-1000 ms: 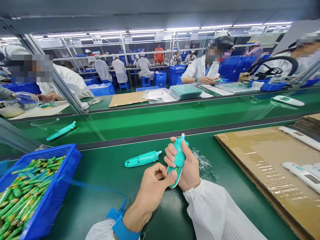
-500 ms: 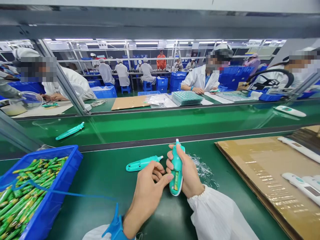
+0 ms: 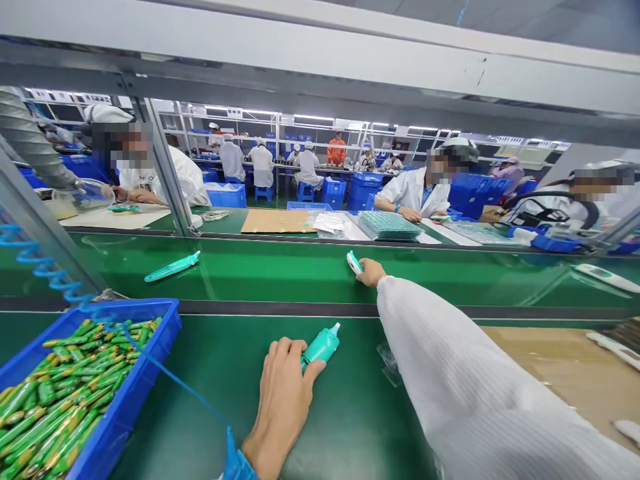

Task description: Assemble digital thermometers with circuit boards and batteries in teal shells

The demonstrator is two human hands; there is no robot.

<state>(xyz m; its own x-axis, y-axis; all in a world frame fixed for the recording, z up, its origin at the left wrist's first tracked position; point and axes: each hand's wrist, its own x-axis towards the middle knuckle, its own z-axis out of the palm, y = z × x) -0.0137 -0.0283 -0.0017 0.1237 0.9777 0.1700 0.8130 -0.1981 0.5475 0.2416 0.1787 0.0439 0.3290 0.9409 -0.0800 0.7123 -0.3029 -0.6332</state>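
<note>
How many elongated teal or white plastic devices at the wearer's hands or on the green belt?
4: teal device under left hand; white-and-teal device in right hand; slim teal device, left on belt; white device, far right on belt. White sleeve may hide others.

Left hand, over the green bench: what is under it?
Under the left hand is a teal device. Its far end and pale tip show; its near end and the bench directly beneath the hand are covered.
</note>
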